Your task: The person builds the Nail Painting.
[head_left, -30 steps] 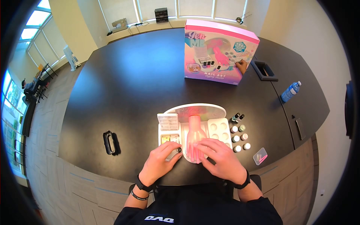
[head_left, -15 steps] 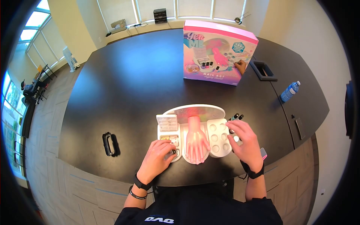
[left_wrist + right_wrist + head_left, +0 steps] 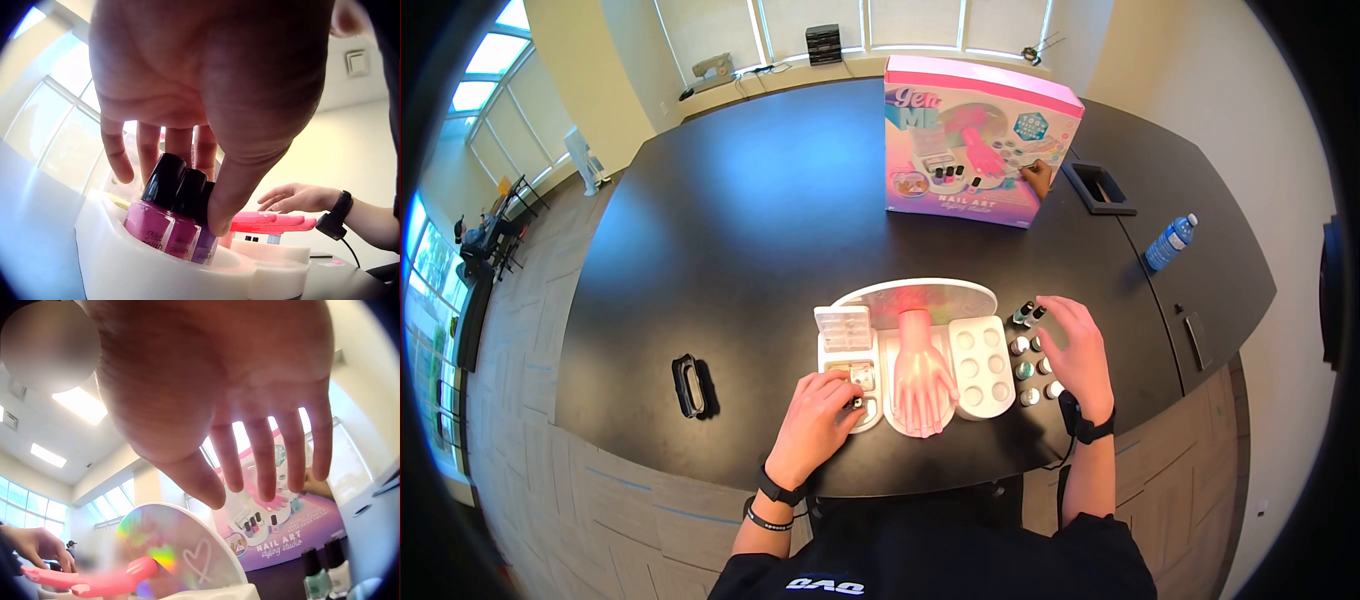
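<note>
A pink model hand (image 3: 922,382) lies palm down on a white station (image 3: 983,365), whose round-welled part is at its right. My left hand (image 3: 808,422) is at the station's left compartment. Three black-capped polish bottles lean there in the left wrist view: two pink (image 3: 150,220) and one purple (image 3: 205,245). The left thumb presses the purple bottle, with the fingers behind the caps. My right hand (image 3: 1080,358), fingers extended and holding nothing, hovers beside dark-capped bottles (image 3: 1023,313) and several white-topped jars (image 3: 1024,370). A teal bottle (image 3: 317,581) is below it in the right wrist view.
A large pink box (image 3: 980,140) stands behind the station. A water bottle (image 3: 1171,242) and a black recessed tray (image 3: 1102,188) are at the right. A black looped object (image 3: 690,387) lies at the left.
My right hand has left the model hand and moved right, over to the bottles and jars. My left hand has shifted slightly left, staying at the compartment.
</note>
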Action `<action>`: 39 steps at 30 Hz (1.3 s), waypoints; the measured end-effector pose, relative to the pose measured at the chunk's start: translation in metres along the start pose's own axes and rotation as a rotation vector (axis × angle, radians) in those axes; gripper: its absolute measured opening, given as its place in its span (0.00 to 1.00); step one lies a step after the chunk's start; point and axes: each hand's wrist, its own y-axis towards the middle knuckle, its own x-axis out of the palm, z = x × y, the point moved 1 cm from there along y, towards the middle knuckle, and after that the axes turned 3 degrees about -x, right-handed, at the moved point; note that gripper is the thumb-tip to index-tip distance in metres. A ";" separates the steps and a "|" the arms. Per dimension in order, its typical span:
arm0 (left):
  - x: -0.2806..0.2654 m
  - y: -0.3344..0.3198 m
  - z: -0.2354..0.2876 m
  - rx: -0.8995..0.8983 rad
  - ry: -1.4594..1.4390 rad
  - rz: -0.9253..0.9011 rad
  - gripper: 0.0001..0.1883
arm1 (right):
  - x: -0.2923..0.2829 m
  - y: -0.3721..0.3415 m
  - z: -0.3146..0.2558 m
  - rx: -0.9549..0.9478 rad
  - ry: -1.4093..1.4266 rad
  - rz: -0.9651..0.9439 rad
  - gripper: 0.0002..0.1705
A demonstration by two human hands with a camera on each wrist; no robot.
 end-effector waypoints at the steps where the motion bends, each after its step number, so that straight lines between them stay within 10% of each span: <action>1: 0.000 0.000 0.000 -0.012 -0.001 -0.003 0.14 | 0.002 0.001 0.005 0.015 -0.019 -0.008 0.26; 39: -0.012 -0.005 0.007 0.021 -0.006 0.098 0.18 | 0.060 0.026 0.071 0.192 0.122 -0.189 0.28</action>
